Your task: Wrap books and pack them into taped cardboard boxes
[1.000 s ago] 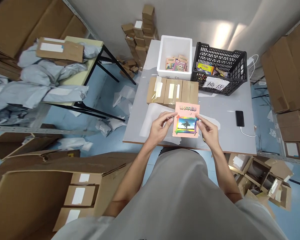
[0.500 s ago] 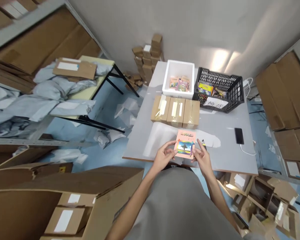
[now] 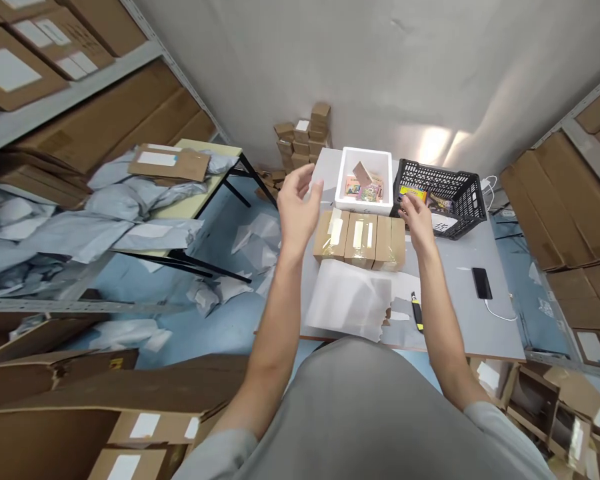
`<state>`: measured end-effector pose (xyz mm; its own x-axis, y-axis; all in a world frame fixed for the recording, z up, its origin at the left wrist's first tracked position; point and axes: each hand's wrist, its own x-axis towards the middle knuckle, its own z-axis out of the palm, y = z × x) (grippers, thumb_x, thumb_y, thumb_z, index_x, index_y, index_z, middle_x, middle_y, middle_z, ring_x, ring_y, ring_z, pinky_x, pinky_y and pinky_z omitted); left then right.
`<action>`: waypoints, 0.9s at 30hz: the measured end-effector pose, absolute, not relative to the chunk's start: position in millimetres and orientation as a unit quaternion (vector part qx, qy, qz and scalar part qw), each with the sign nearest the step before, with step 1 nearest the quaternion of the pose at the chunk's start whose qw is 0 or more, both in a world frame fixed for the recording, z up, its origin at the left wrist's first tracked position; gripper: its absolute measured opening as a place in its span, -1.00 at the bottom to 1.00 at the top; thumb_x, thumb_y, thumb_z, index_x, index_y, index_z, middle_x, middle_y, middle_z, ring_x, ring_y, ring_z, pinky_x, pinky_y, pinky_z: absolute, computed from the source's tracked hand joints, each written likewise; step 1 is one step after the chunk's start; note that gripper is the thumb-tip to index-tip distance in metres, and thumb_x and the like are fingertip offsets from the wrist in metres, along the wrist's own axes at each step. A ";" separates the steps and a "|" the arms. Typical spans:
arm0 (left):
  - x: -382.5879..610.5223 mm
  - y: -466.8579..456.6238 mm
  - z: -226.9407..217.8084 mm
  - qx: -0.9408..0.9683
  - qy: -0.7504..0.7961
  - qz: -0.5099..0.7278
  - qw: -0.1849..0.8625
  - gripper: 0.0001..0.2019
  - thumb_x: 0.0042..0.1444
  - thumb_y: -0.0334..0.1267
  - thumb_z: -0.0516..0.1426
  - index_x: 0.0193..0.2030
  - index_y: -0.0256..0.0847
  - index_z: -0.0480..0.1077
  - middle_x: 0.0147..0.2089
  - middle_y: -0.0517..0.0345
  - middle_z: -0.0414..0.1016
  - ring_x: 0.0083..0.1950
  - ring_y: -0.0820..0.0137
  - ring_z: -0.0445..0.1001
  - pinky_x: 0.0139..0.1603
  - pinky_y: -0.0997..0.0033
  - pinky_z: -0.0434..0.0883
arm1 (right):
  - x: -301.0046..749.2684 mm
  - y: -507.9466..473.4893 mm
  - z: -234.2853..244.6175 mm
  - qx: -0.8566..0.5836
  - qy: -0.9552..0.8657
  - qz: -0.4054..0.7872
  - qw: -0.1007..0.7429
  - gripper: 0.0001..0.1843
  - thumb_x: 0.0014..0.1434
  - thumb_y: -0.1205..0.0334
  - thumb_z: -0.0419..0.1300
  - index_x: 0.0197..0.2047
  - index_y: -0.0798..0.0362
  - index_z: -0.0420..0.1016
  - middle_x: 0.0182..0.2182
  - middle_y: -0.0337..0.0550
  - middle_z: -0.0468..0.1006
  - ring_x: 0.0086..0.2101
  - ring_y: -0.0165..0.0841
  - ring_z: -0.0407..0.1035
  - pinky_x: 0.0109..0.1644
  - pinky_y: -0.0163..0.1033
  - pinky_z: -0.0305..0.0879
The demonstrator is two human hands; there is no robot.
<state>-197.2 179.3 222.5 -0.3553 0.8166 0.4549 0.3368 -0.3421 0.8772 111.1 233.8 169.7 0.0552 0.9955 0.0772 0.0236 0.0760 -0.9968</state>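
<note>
My left hand (image 3: 300,203) is raised over the left side of the table, empty, with thumb and fingers apart. My right hand (image 3: 416,217) hovers in front of the black plastic crate (image 3: 460,223), fingers loosely bent and apart, with nothing visible in them. Between and beyond my hands stands a white foam box (image 3: 341,183) with colourful booklets (image 3: 370,193) inside. A tilted pinkish-brown booklet (image 3: 363,174) is above them; whether it rests on them or is in the air I cannot tell. The crate holds a yellow pack (image 3: 413,195) and darker packs.
Three taped cardboard boxes (image 3: 361,240) stand in a row before the foam box. White paper sheets (image 3: 347,300), a yellow-black utility knife (image 3: 417,312) and a phone (image 3: 481,284) on a cable lie on the grey table (image 3: 460,320). Grey parcels (image 3: 115,200) cover a side table.
Both hands have let go of the pink booklet and moved up and apart from the table's front edge. A tilted booklet now shows in the foam box. The view has shifted upward.
</note>
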 end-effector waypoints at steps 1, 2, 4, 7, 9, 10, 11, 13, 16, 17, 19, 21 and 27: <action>-206.9 164.9 207.9 0.531 0.558 0.604 0.203 -0.49 0.42 0.12 0.33 0.33 -0.14 0.56 0.37 -0.12 0.62 0.41 0.09 0.62 0.52 0.02 0.51 | 116.7 220.3 154.2 -0.510 -0.515 0.456 0.517 -0.13 0.26 -0.42 0.42 0.41 -0.01 0.58 0.47 0.17 0.53 0.44 0.00 0.44 0.52 0.22 0.42; -214.4 147.4 188.9 0.521 0.585 0.580 0.223 -0.50 0.41 0.10 0.33 0.31 -0.17 0.57 0.35 -0.15 0.64 0.39 0.06 0.63 0.52 -0.01 0.51 | 122.2 202.1 136.6 -0.528 -0.512 0.455 0.501 -0.11 0.21 -0.45 0.44 0.36 0.01 0.62 0.43 0.19 0.57 0.42 0.02 0.47 0.53 0.25 0.39; -222.2 107.3 144.4 0.474 0.652 0.513 0.296 -0.52 0.37 0.03 0.35 0.25 -0.25 0.58 0.32 -0.26 0.66 0.35 0.00 0.66 0.51 -0.09 0.51 | 131.8 156.3 100.8 -0.577 -0.490 0.465 0.460 -0.07 0.09 -0.51 0.48 0.25 0.05 0.67 0.34 0.26 0.65 0.35 0.07 0.53 0.52 0.32 0.39; -218.7 47.0 84.3 0.373 0.707 0.410 0.439 -0.48 0.34 -0.10 0.34 0.32 -0.35 0.50 0.42 -0.43 0.58 0.43 -0.03 0.61 0.52 -0.07 0.49 | 141.7 82.0 62.3 -0.645 -0.444 0.465 0.414 -0.04 0.02 -0.54 0.46 0.18 0.10 0.68 0.27 0.33 0.69 0.27 0.11 0.59 0.46 0.37 0.44; -211.0 15.8 58.8 0.325 0.717 0.357 0.503 -0.35 0.28 -0.08 0.38 0.41 -0.34 0.44 0.51 -0.46 0.49 0.48 -0.04 0.57 0.51 -0.05 0.49 | 144.4 40.4 52.1 -0.675 -0.426 0.452 0.398 -0.06 0.07 -0.52 0.44 0.21 0.10 0.67 0.28 0.35 0.68 0.24 0.10 0.61 0.39 0.34 0.51; -206.7 4.5 50.7 0.315 0.717 0.341 0.519 -0.29 0.22 -0.06 0.42 0.43 -0.32 0.43 0.53 -0.44 0.47 0.48 -0.04 0.56 0.51 -0.03 0.49 | 144.1 24.0 50.8 -0.685 -0.424 0.445 0.391 -0.08 0.10 -0.49 0.43 0.23 0.10 0.66 0.30 0.35 0.66 0.22 0.09 0.61 0.36 0.31 0.54; -202.3 -3.6 45.1 0.316 0.715 0.334 0.526 -0.25 0.15 -0.05 0.46 0.42 -0.29 0.44 0.52 -0.40 0.49 0.47 -0.04 0.57 0.50 -0.01 0.50 | 142.6 11.0 51.2 -0.691 -0.426 0.439 0.384 -0.10 0.12 -0.47 0.42 0.24 0.09 0.66 0.31 0.35 0.65 0.21 0.08 0.61 0.33 0.28 0.57; -193.4 -11.2 40.6 0.339 0.707 0.339 0.520 -0.29 0.03 -0.04 0.49 0.29 -0.25 0.52 0.39 -0.29 0.62 0.38 -0.02 0.63 0.43 0.03 0.54 | 135.7 -5.1 54.8 -0.698 -0.440 0.429 0.366 -0.12 0.16 -0.45 0.40 0.27 0.09 0.65 0.33 0.34 0.64 0.21 0.07 0.61 0.30 0.25 0.59; -179.5 -7.9 47.6 0.379 0.693 0.354 0.501 -0.48 -0.01 0.06 0.43 0.00 -0.24 0.61 0.06 -0.12 0.76 0.14 0.00 0.70 0.25 0.06 0.60 | 117.9 -11.0 62.0 -0.693 -0.492 0.404 0.338 -0.17 0.24 -0.44 0.34 0.27 0.07 0.66 0.31 0.29 0.65 0.26 0.08 0.57 0.36 0.25 0.54; -174.8 -5.1 53.3 0.382 0.687 0.362 0.502 -0.50 0.00 0.10 0.41 -0.06 -0.24 0.61 -0.01 -0.08 0.77 0.08 0.01 0.70 0.19 0.07 0.61 | 111.1 -10.7 64.7 -0.688 -0.518 0.388 0.329 -0.20 0.28 -0.43 0.31 0.27 0.06 0.66 0.30 0.27 0.66 0.29 0.08 0.55 0.41 0.26 0.50; -166.0 -0.2 69.1 0.366 0.661 0.391 0.525 -0.47 0.02 0.17 0.39 -0.07 -0.25 0.63 -0.04 -0.05 0.77 0.05 0.03 0.70 0.12 0.13 0.61 | 98.6 -10.5 71.3 -0.679 -0.566 0.347 0.314 -0.25 0.36 -0.39 0.26 0.31 0.03 0.64 0.31 0.23 0.64 0.35 0.06 0.49 0.50 0.27 0.40; -159.3 2.3 88.4 0.326 0.621 0.426 0.572 -0.41 0.03 0.22 0.41 0.00 -0.25 0.63 -0.01 -0.03 0.78 0.04 0.05 0.71 0.06 0.19 0.63 | 89.5 -12.9 79.8 -0.686 -0.587 0.304 0.305 -0.23 0.41 -0.37 0.23 0.40 0.02 0.57 0.40 0.25 0.54 0.46 0.07 0.36 0.58 0.31 0.28; -150.2 -3.2 126.5 0.205 0.524 0.460 0.687 -0.40 0.05 0.17 0.44 0.08 -0.24 0.63 -0.02 -0.11 0.80 0.09 -0.08 0.77 0.12 0.01 0.73 | 80.8 -23.7 108.4 -0.683 -0.435 0.450 0.375 0.08 0.27 -0.48 0.36 0.63 -0.08 0.28 0.60 0.16 0.32 0.60 0.02 0.16 0.65 0.26 0.22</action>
